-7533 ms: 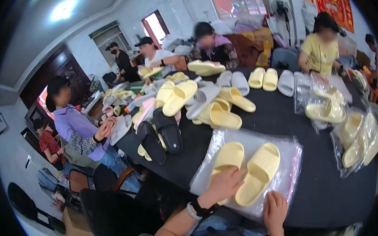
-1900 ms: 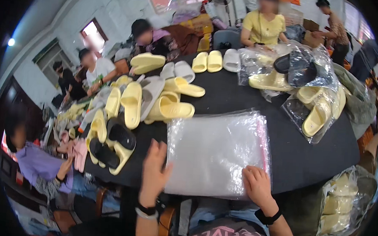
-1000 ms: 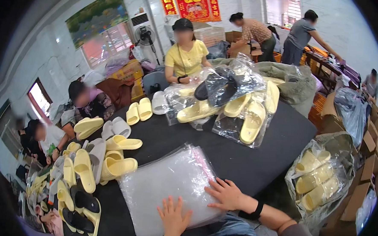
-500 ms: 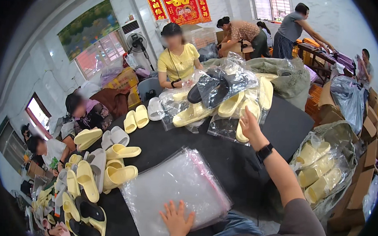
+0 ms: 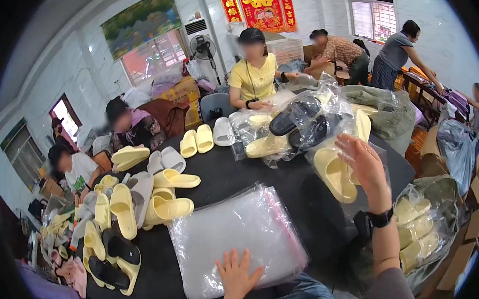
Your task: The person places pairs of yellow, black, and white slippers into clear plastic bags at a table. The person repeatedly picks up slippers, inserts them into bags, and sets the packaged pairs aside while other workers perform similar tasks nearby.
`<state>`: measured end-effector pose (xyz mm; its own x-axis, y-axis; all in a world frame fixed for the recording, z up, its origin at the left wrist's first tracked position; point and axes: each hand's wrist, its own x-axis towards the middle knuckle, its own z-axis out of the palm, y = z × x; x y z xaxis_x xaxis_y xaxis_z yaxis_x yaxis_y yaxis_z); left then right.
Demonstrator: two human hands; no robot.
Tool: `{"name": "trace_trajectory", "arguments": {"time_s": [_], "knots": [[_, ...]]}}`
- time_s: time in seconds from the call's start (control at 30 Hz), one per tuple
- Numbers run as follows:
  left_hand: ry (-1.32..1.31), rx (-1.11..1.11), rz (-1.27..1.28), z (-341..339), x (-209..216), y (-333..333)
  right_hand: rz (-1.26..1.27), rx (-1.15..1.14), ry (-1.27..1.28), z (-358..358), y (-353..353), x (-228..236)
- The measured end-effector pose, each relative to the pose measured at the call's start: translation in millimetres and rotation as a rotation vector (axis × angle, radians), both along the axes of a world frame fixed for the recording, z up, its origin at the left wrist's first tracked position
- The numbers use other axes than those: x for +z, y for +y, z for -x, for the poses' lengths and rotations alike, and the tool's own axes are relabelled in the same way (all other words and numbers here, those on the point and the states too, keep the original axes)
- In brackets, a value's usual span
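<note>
My left hand [image 5: 239, 276] lies flat, fingers spread, on a stack of clear plastic bags [image 5: 235, 230] with a pink strip along one side. On the right, my right hand [image 5: 367, 166] is raised with its fingers stretched out, overlapping a clear bag of yellow slippers [image 5: 330, 176]. Whether the palm touches that bag is hard to tell. Beyond it, a pile of bagged slippers, yellow and black [image 5: 295, 117], covers the far side of the black table [image 5: 238, 174].
Loose yellow, grey and black slippers [image 5: 122, 208] crowd the table's left side. A sack of bagged yellow slippers [image 5: 415, 226] stands at the right, near cardboard boxes [image 5: 464, 245]. A person in yellow [image 5: 254, 77] handles plastic across the table. Several others work around the room.
The bag of yellow slippers by my right hand has come nearer to me, and that hand has drawn back with it. My left hand stays on the bag stack. The view has turned slightly left.
</note>
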<state>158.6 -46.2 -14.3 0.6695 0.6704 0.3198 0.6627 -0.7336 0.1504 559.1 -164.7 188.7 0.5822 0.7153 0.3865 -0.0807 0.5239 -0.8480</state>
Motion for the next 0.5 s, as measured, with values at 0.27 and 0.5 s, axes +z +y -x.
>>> {"name": "trace_trajectory", "arguments": {"time_s": [0.27, 0.5], "knots": [[-0.065, -0.004, -0.036, -1.0, 6.2, -0.2, -0.097, 0.636, 0.084, 84.5, 47.5, 33.8], [-0.079, -0.058, 0.095, -4.9, 29.1, -0.5, 0.144, 1.003, 0.484, 134.1, 126.4, -27.7]]}}
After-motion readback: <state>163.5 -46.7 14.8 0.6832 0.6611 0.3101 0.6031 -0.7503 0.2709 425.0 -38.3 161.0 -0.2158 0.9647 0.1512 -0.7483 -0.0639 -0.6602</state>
